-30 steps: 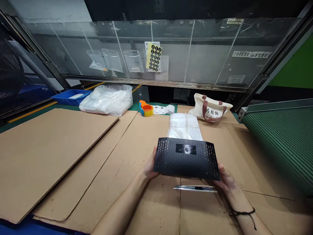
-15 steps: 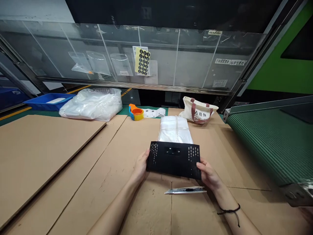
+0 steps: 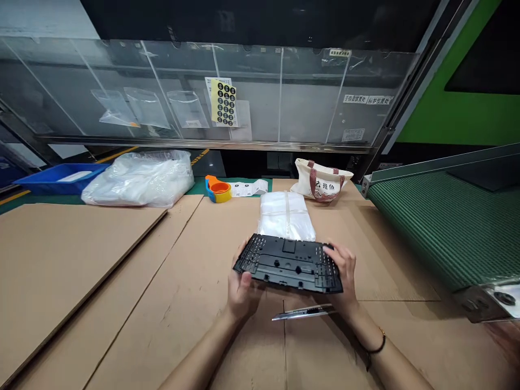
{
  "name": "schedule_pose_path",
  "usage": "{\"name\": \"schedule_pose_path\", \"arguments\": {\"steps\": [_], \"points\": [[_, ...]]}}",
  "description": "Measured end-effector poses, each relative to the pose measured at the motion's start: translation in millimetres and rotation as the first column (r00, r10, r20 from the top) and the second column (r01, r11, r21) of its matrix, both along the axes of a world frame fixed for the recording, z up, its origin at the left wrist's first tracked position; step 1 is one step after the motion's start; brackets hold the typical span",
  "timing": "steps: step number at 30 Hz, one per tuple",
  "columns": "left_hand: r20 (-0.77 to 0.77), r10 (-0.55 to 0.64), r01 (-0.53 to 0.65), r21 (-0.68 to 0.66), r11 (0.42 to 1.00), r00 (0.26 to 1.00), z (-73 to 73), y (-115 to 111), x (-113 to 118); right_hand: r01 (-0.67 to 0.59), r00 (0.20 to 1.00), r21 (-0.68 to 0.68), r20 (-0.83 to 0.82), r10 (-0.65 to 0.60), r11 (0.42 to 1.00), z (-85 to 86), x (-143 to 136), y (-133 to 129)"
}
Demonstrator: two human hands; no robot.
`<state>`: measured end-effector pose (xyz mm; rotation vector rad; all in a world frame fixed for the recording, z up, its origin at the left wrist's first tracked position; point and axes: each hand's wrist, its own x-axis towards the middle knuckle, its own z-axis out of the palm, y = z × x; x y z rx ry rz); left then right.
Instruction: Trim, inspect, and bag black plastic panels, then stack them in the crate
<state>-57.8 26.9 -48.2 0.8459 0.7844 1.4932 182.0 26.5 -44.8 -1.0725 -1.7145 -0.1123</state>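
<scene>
Between both hands I hold a black plastic panel [image 3: 287, 264], slotted at its two ends, with ribs and small posts on the face towards me. My left hand [image 3: 242, 287] grips its left end, thumb on the lower corner. Around the right end my right hand [image 3: 344, 273] is closed, fingers at the upper edge. Below the panel a utility knife [image 3: 303, 312] lies on the cardboard, its right end partly hidden by my right hand. Just beyond the panel lies a bundle of clear plastic bags [image 3: 286, 214].
Cardboard [image 3: 195, 287] covers the bench, with a thicker sheet [image 3: 81, 244] at left. Behind are a blue tray [image 3: 60, 181], a plastic-wrapped pack [image 3: 140, 179], a tape dispenser [image 3: 219, 190] and a cloth bag [image 3: 323, 181]. A green conveyor [image 3: 447, 227] stands right.
The panel has been turned over from its smooth face to its ribbed face. Both hands have shifted their grip on its ends. The camera view has moved slightly.
</scene>
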Motion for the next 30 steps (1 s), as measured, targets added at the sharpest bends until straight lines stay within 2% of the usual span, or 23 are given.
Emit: {"name": "schedule_pose_path", "arguments": {"steps": [2, 4, 10, 14, 16, 22, 26, 30], "points": [[-0.173, 0.173, -0.129, 0.240, 0.962, 0.970, 2.1, -3.3, 2.2, 0.074, 0.996, -0.063, -0.044, -0.076, 0.995, -5.4, -2.8, 2.4], [-0.276, 0.245, -0.138, 0.356, 0.924, 0.929, 3.3, -4.8, 3.0, 0.052, 0.992, -0.120, -0.105, -0.065, 0.991, -11.1, -3.8, 4.9], [-0.397, 0.237, -0.086, 0.362, 0.928, 0.887, 0.9, -3.7, -0.2, -0.084, 0.958, -0.214, -0.286, 0.019, 0.973, -13.3, -2.4, 3.1], [-0.532, 0.282, -0.002, 0.465, 0.885, 0.799, -1.5, -2.9, -2.7, -0.114, 0.945, -0.243, -0.326, 0.030, 0.963, -10.3, -3.9, 0.6], [-0.559, 0.289, 0.025, 0.487, 0.873, 0.777, -1.5, -3.0, -3.2, -0.115, 0.938, -0.241, -0.345, 0.026, 0.964, -10.2, -4.3, 0.4], [-0.509, 0.253, 0.014, 0.464, 0.886, 0.823, 1.2, -4.9, -1.5, -0.121, 0.923, -0.255, -0.385, 0.014, 0.959, -10.6, -3.0, 1.6], [-0.459, 0.247, -0.034, 0.425, 0.905, 0.853, -2.1, -3.4, 0.0, -0.093, 0.919, -0.299, -0.392, -0.033, 0.950, -11.0, -3.2, 2.4], [-0.527, 0.335, 0.016, 0.553, 0.833, 0.781, -8.4, 2.0, -1.7, -0.080, 0.923, -0.306, -0.383, -0.046, 0.949, -12.7, -4.1, 2.7]]}}
